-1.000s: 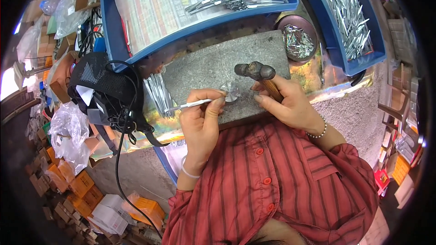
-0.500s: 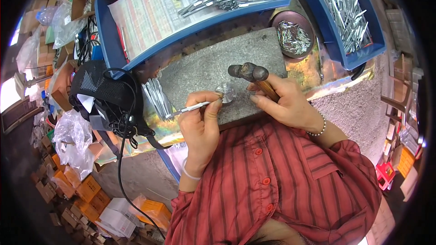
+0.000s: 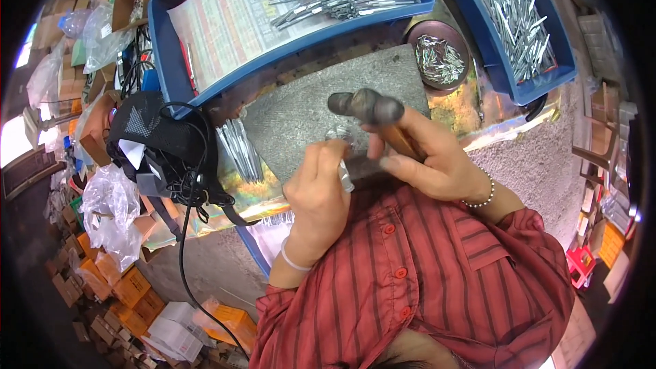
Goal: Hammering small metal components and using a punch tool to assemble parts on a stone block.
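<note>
Right hand (image 3: 437,160) fingers clamped on hammer (image 3: 365,107) handle, head-heavy, over near edge of grey block (image 3: 294,119). Left hand (image 3: 320,195) pinched small stiff metal piece (image 3: 339,138), likely slippery; grip its near end.

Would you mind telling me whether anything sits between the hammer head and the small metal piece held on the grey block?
Nothing visible does. The hammer in the right hand sits just above the metal piece, pinched by the left hand over the grey block.

One head camera (wide fisheye) looks steeply down, close over the worktop (image 3: 301,113) and the person's chest.
</note>
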Available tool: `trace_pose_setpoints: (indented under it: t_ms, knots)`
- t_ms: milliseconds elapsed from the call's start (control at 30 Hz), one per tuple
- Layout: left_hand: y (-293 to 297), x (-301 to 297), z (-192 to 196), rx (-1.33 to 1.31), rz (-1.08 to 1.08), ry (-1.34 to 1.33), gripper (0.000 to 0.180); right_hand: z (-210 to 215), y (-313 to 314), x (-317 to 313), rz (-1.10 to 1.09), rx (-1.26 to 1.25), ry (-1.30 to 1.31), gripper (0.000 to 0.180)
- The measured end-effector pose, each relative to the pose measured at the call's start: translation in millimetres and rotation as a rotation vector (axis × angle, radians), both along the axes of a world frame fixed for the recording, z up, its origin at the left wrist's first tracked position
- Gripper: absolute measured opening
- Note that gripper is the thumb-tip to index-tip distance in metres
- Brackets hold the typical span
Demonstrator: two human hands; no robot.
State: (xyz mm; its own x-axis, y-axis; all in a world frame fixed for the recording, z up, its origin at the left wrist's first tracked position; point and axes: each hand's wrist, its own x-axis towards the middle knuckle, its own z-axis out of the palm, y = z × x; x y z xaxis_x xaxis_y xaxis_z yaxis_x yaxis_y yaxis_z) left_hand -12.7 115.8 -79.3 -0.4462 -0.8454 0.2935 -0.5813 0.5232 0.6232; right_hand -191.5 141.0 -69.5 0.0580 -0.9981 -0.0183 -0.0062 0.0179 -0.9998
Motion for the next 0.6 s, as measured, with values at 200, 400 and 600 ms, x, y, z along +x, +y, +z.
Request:
trace_pose_setpoints:
  t_ms: [200,400,600]
  knots:
    - [1,9,1,0.098,-0.059,0.038,0.024,49,-24,12,0.3,-0.436,0.278,0.034]
    - [5,24,-22,0.034,-0.086,-0.085,0.023,62,-21,20,0.348,-0.508,0.448,0.035]
    - [-5,19,-1,0.032,-0.058,0.122,0.019,88,18,-8,0.162,-0.144,0.415,0.048]
